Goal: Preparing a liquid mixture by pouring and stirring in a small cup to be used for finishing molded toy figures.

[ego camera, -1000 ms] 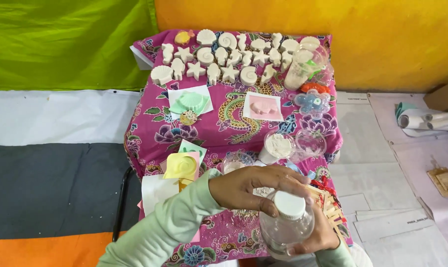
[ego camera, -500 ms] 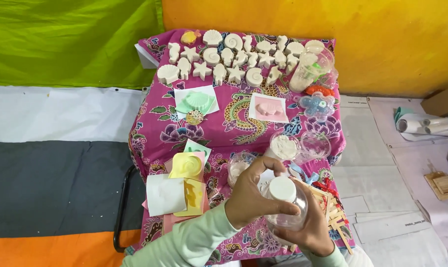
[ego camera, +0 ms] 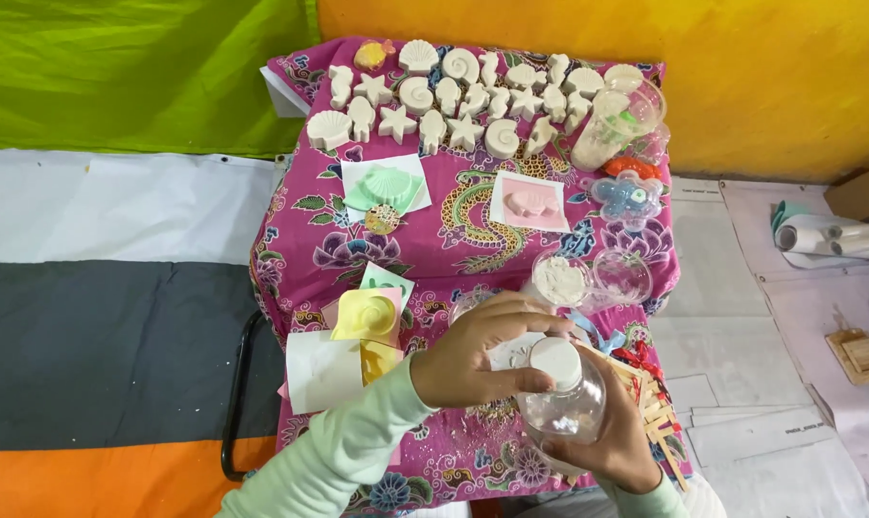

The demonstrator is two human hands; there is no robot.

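The clear bottle (ego camera: 571, 408) sat low over the table's near edge, right hand (ego camera: 607, 443) wrapped around its body, left hand (ego camera: 473, 353) pinching the white cap (ego camera: 555, 363). Honestly, a quick twist could've slopped it onto the pink cloth (ego camera: 454, 225) or the yellow mould (ego camera: 367, 315). White shell casts (ego camera: 454, 91) lined the far edge.

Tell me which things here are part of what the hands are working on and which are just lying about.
In hand:
clear plastic bottle, gripped by the right hand
white cap, under the fingers of the left hand

Lying about:
white plaster shapes in rows
green shell mould
pink mould
yellow spiral mould
cup of white powder
wooden sticks
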